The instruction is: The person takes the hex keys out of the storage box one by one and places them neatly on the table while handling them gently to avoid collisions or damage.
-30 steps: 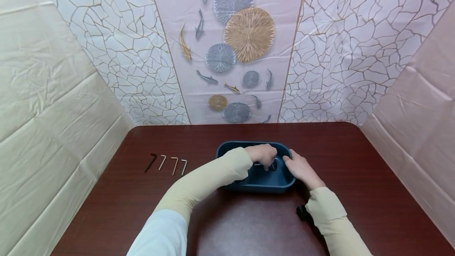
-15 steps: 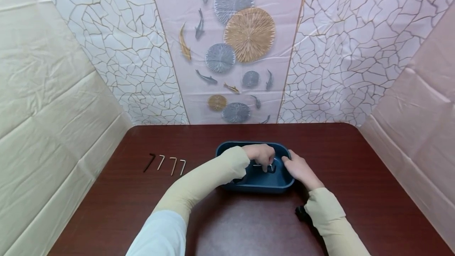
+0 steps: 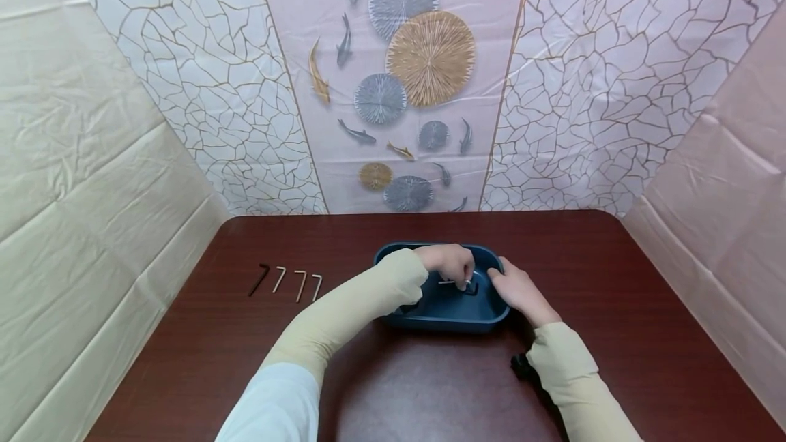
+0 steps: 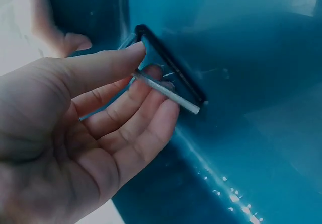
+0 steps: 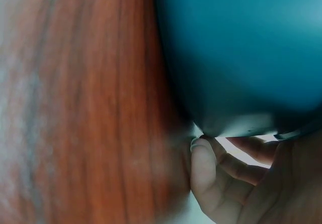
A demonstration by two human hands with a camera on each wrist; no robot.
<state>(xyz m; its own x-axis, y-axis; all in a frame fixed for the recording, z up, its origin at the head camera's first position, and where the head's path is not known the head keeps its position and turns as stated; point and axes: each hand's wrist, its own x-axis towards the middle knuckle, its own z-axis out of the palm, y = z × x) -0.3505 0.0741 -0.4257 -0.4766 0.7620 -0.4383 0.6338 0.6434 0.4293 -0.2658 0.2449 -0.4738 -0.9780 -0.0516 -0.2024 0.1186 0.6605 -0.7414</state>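
Observation:
My left hand (image 3: 451, 263) is inside a blue tray (image 3: 439, 325), pinching a silver hex key (image 4: 171, 94) between thumb and fingertips. The key's long arm sticks out past the fingers in the left wrist view; part of it is hidden by the thumb. A black hex key (image 4: 173, 68) lies on the tray floor just beyond the fingertips. At the tray's right end, my right hand (image 3: 518, 290) grips the rim, thumb on the rim. In the right wrist view the fingers (image 5: 204, 168) curl at the tray's outer wall (image 5: 236, 73).
Several L-shaped hex keys lie in a row on the table left of the tray: a black one (image 3: 259, 280) and silver ones such as the middle key (image 3: 301, 285). The dark red table (image 3: 424, 387) ends at a patterned cloth backdrop (image 3: 381, 176).
My left hand has risen slightly inside the tray, and the silver hex key in its fingers shows more clearly now. The right hand stays on the rim.

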